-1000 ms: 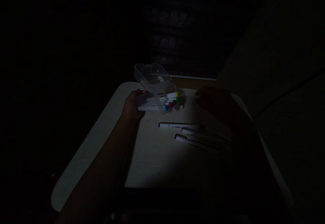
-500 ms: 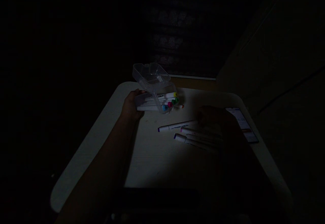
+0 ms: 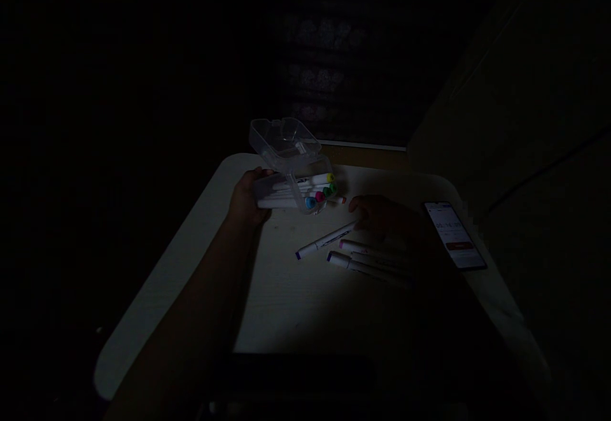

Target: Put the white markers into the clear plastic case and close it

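Observation:
My left hand is wrapped around the left end of a clear plastic case, whose lid stands raised. Inside lie several white markers with coloured ends, among them a yellow-ended marker and a blue-ended marker. My right hand, deep in shadow, has its fingers at the far end of a purple-capped marker and appears to pinch it. Just nearer to me, a pink-ended marker and a dark-blue-capped marker lie with another between them, their right ends lost in shadow.
An orange-ended marker pokes out beside the case. On the right side of the pale table lies a lit phone. A wall borders the right, and dark patterned fabric hangs behind. The room is very dark.
My right hand has shifted slightly left, and the purple-capped marker has swung, its capped end coming nearer to me. More of the phone shows. My left hand and the case stay put.

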Tool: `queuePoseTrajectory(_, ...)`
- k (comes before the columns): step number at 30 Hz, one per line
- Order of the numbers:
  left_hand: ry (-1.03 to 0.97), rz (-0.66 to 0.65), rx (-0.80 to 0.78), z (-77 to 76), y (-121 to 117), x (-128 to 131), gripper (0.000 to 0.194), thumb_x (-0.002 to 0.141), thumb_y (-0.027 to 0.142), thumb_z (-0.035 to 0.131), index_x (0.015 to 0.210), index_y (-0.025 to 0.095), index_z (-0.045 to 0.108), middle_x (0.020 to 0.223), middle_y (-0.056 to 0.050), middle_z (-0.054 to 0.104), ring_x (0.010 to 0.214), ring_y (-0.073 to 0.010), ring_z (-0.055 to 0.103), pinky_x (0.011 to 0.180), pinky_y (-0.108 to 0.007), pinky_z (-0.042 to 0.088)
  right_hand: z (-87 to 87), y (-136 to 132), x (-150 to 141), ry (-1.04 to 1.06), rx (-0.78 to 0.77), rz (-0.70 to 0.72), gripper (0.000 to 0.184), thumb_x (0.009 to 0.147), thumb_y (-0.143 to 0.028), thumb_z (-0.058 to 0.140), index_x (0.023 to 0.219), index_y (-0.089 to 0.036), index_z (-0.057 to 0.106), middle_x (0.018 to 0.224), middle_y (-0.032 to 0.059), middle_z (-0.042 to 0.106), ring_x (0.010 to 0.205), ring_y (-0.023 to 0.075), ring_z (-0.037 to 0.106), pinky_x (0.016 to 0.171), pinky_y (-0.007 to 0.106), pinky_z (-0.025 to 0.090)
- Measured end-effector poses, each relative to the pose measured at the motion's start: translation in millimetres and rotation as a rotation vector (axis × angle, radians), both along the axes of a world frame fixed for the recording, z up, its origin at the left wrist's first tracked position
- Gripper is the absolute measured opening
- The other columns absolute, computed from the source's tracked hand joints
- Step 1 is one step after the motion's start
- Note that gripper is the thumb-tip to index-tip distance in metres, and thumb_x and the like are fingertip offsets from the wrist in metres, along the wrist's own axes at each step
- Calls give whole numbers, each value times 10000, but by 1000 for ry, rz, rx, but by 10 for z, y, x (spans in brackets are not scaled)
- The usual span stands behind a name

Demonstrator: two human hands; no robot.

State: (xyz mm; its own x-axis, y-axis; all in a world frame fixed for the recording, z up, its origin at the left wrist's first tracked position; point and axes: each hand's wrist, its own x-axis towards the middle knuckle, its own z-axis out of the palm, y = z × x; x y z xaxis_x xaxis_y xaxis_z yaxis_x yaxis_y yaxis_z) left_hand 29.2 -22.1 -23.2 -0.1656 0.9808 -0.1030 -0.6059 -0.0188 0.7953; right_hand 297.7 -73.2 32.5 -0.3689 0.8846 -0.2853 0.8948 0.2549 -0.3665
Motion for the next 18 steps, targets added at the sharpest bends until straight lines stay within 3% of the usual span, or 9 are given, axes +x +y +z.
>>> queuePoseTrajectory(3,1,-10,7,-32,19,-10,189,698,339,564,749,157,577,686,-24,603,633,-160,600,597,-271,487,-12,4,-18,-5,-25,17,232,758,-199,574,984,-180,620,1011,65,615,810,142,587,569,196,426)
queuePoseTrajectory(7,-6,-24,35,-54,33,-16,194,686,350,573,747,166,570,684,-21,596,651,-168,602,631,-286,491,-2,-26,7,-19,-61,6,211,718,-146,559,914,-168,632,984,71,629,715,138,590,509,199,421)
queuePoseTrajectory(11,-9,-51,59,-64,36,-19,199,689,348,577,739,156,580,682,-19,597,612,-149,589,603,-269,481,84,-43,67,11,-17,15,206,754,-189,549,936,-169,642,1011,70,644,764,144,606,604,223,457)
queuePoseTrajectory(15,-5,-62,72,-72,39,-24,216,688,351,587,740,141,597,677,-25,609,588,-145,589,552,-253,474,260,-26,166,68,131,41,228,769,-199,536,955,-170,664,984,63,673,875,181,613,742,273,466)
queuePoseTrajectory(18,6,-27,49,-59,31,-19,216,694,349,590,737,137,600,677,-29,621,595,-146,600,556,-248,485,421,-66,235,161,318,-8,258,772,-202,531,988,-179,671,953,48,682,840,173,623,760,285,475)
